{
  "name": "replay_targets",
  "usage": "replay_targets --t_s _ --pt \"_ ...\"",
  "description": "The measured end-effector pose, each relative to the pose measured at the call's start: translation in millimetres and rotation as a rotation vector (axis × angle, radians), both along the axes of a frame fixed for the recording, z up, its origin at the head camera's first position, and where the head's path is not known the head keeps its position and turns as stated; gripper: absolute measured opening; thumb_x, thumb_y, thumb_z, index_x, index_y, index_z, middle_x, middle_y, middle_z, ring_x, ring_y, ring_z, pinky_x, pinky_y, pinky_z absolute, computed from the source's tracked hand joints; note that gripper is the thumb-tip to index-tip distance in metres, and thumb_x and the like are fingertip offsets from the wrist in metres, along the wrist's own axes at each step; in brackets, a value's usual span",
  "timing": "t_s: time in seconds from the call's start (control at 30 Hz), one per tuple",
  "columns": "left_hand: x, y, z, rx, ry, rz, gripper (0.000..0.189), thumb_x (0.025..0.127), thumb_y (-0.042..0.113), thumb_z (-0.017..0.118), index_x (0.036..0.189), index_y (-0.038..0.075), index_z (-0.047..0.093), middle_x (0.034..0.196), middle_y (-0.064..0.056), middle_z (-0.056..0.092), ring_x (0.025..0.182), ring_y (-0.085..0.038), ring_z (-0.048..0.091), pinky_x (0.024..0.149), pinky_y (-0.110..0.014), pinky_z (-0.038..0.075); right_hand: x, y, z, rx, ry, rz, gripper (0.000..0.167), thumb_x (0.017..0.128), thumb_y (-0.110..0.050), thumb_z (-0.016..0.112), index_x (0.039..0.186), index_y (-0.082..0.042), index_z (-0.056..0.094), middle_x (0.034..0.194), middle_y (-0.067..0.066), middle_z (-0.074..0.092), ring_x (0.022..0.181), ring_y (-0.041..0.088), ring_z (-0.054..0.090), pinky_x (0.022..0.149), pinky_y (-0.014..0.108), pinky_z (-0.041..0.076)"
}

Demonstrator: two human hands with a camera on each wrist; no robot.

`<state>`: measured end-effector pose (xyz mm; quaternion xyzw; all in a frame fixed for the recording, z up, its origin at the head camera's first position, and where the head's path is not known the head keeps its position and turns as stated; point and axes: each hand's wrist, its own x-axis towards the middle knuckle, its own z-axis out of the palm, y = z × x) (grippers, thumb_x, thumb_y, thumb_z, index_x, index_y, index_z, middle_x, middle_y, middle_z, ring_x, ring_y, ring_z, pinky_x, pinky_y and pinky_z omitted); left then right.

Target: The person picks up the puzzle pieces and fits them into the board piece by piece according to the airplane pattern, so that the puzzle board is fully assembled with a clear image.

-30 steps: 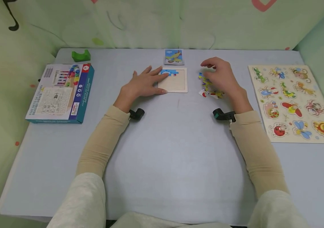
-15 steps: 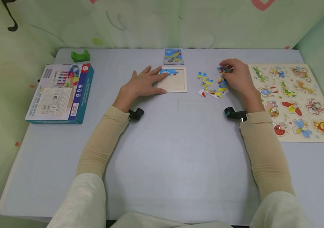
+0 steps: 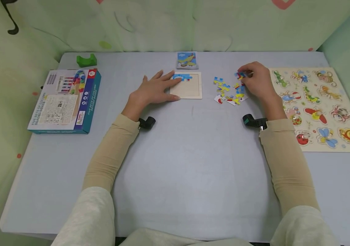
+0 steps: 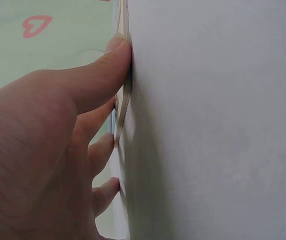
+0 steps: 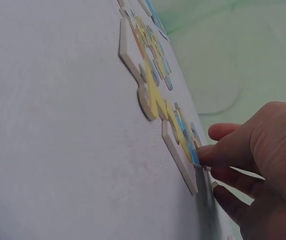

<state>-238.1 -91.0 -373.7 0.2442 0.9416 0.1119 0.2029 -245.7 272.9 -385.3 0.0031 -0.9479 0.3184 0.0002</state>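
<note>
My left hand (image 3: pixel 153 89) lies with fingers spread over the left side of a small wooden puzzle tray (image 3: pixel 190 92); in the left wrist view the thumb (image 4: pixel 110 60) presses on the tray's edge. Several joined blue pieces (image 3: pixel 182 77) fill the tray's upper left. To the right, my right hand (image 3: pixel 258 80) bends over a loose cluster of puzzle pieces (image 3: pixel 223 87) and pinches a blue and red puzzle piece (image 3: pixel 239 75) at its far right corner. In the right wrist view the thumb (image 5: pixel 210 156) is against the pieces; the fingers partly hide what is held.
A picture card with a yellow plane (image 3: pixel 187 60) lies behind the tray. At right is a large insect puzzle board (image 3: pixel 332 102), partly under the right forearm. A boxed toy set (image 3: pixel 64 102) and a green arch block (image 3: pixel 87 60) are at left.
My right hand has moved right, from above the middle of the pieces to their far right corner, uncovering the cluster. The left hand stays on the tray.
</note>
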Motion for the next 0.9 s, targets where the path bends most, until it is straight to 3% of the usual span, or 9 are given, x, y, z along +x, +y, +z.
replay_targets --t_s 0.27,0.6,0.9 --pt "-0.3 0.5 0.1 -0.002 0.000 0.005 0.076 0.094 0.067 0.048 0.158 0.042 0.016 0.169 0.012 0.001 0.157 -0.029 -0.003 0.117 -0.073 -0.001 -1.4 0.8 1.3 0.022 -0.002 0.001 0.034 0.094 -0.004 0.056 0.127 -0.002 0.065 0.127 0.018 0.056 0.113 0.030 0.052 0.096 0.042 0.042" --pt "-1.7 1.4 -0.9 -0.013 0.002 -0.001 0.076 0.094 0.067 0.048 0.158 0.041 0.015 0.169 0.011 0.001 0.157 -0.029 -0.003 0.118 -0.071 0.001 -2.9 0.0 3.9 0.030 -0.023 0.052 0.033 0.095 0.000 0.053 0.125 -0.002 0.066 0.133 0.016 0.058 0.117 0.033 0.051 0.101 0.047 0.042" --pt "-1.1 1.3 0.7 -0.008 -0.006 -0.017 0.076 0.095 0.064 0.049 0.159 0.039 0.016 0.169 0.008 0.001 0.157 -0.031 -0.003 0.123 -0.062 0.005 -2.3 2.1 6.7 0.033 -0.037 0.017 0.032 0.093 -0.004 0.061 0.124 -0.002 0.067 0.120 0.016 0.052 0.103 0.025 0.045 0.086 0.034 0.037"
